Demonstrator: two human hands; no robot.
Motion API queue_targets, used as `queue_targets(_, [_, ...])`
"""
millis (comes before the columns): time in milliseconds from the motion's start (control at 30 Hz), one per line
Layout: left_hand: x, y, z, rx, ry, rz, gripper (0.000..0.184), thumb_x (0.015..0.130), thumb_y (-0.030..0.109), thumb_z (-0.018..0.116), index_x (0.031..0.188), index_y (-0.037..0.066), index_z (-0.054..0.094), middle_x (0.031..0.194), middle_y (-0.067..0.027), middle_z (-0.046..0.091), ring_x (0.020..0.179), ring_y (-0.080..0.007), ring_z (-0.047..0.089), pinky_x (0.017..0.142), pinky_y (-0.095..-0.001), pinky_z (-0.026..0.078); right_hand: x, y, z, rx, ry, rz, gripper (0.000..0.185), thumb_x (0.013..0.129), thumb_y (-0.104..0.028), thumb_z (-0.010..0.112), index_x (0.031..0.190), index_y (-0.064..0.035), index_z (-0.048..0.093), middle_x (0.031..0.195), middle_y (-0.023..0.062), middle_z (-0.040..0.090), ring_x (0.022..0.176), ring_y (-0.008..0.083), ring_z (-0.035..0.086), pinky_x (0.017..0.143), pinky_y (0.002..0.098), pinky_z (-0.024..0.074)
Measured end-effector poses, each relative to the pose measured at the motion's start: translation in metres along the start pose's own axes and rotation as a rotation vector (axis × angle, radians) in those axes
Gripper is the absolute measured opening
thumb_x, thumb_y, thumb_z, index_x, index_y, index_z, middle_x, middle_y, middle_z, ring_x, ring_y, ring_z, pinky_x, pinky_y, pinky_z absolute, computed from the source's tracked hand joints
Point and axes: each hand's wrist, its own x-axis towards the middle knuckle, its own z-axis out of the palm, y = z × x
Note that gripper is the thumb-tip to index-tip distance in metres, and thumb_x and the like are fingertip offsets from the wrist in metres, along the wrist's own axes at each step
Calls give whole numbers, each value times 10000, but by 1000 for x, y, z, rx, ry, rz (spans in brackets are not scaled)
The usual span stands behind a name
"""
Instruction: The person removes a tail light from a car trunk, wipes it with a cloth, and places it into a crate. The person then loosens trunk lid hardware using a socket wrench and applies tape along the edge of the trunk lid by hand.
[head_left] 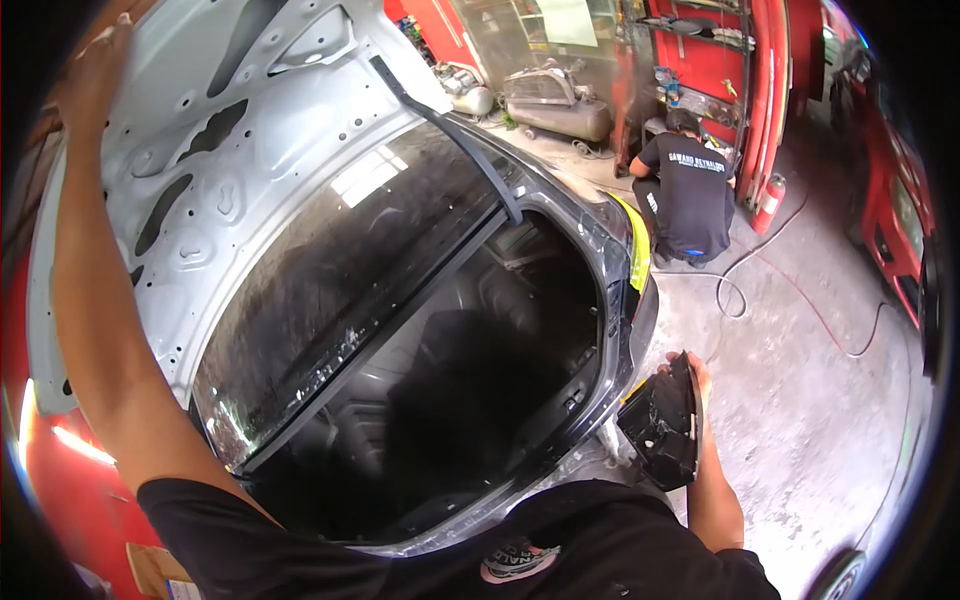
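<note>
My left arm reaches up along the raised trunk lid (pixel 290 90), whose bare silvery inner side has several cutouts. At its edge my left hand (pixel 98 60) is closed, at the dim border of the view. Beside the car's rear corner, my right hand (pixel 704 385) grips a black tail light (pixel 660 425) by its outer side. Part of that hand is hidden behind the light. Below the lid lies the open trunk (pixel 450 400), dark inside. A dark hinge arm (pixel 455 145) joins the lid to the car body near the rear window (pixel 330 240).
A co-worker (pixel 690 190) in a black shirt crouches beyond the car, near a fire extinguisher (pixel 768 205). A hose (pixel 735 290) loops over the concrete floor (pixel 800 430). An air compressor (pixel 557 105) stands at the back; a red car (pixel 890 190) is at right.
</note>
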Motion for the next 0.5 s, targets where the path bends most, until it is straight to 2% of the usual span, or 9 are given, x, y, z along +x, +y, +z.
queue_targets(67, [-7,64,-67,-211,63,-236,507,1050,500,494,1158,51,702,1107,-212,734,1039,-404,709,785,-494,539,23,3,-11,-17,23,-47,425,1028,-454,521,1109,-56,646,824,134,667,731,260,648,659,389,551])
queue_targets(100, [-14,97,-100,-344,97,-332,464,1050,467,504,1172,59,688,1125,-207,726,1024,-406,708,761,-495,536,19,0,1,-15,-25,-44,420,1016,-453,549,1105,-55,651,829,113,661,735,242,646,661,375,549])
queue_targets(167, [-73,188,-163,-868,79,-404,338,1060,344,511,1285,106,593,1208,-155,697,956,-388,688,726,-502,493,7,-18,48,-23,-117,-36,412,991,-449,604,1096,-54,660,841,72,648,742,206,642,664,345,544])
queue_targets(200, [-104,240,-202,-1174,-22,-414,327,1056,337,518,1221,74,621,1155,-165,703,949,-371,683,756,-489,493,7,-23,66,-83,-128,-82,418,992,-446,602,1103,-45,644,858,75,632,751,198,629,686,344,539])
queue_targets(300, [-195,379,-336,-2018,-925,-300,377,1044,316,538,1027,-22,704,994,-195,723,929,-321,670,846,-451,493,-7,-38,135,-272,-301,-201,466,1023,-410,550,1144,31,638,880,87,639,766,207,628,730,366,529])
queue_targets(333, [-207,399,-364,-2073,-1247,-505,489,985,470,607,1077,17,765,1030,-198,754,990,-336,704,911,-469,506,-6,-41,156,-348,-381,-250,466,1024,-399,549,1129,44,650,878,92,648,765,201,631,722,357,527])
queue_targets(367, [-229,428,-388,-2288,-1519,-738,494,968,440,555,1034,-2,764,909,-83,731,838,-204,660,740,-386,517,-10,-39,173,-429,-459,-293,467,1024,-387,549,1114,56,662,877,97,657,764,195,633,715,349,525])
queue_targets(467, [-291,500,-447,-2759,-1606,-1339,613,1060,549,423,1413,61,535,1259,-116,679,1121,-285,666,1003,-474,511,-27,-33,222,-566,-658,-295,436,1020,-362,542,1096,43,687,875,102,670,789,189,646,744,322,511])
queue_targets(500, [-312,514,-458,-2896,-1607,-1581,679,1090,585,380,1539,82,459,1375,-127,662,1215,-312,667,1090,-504,509,-24,-26,229,-589,-704,-272,463,1012,-394,539,1121,39,660,875,98,641,795,197,635,786,355,532])
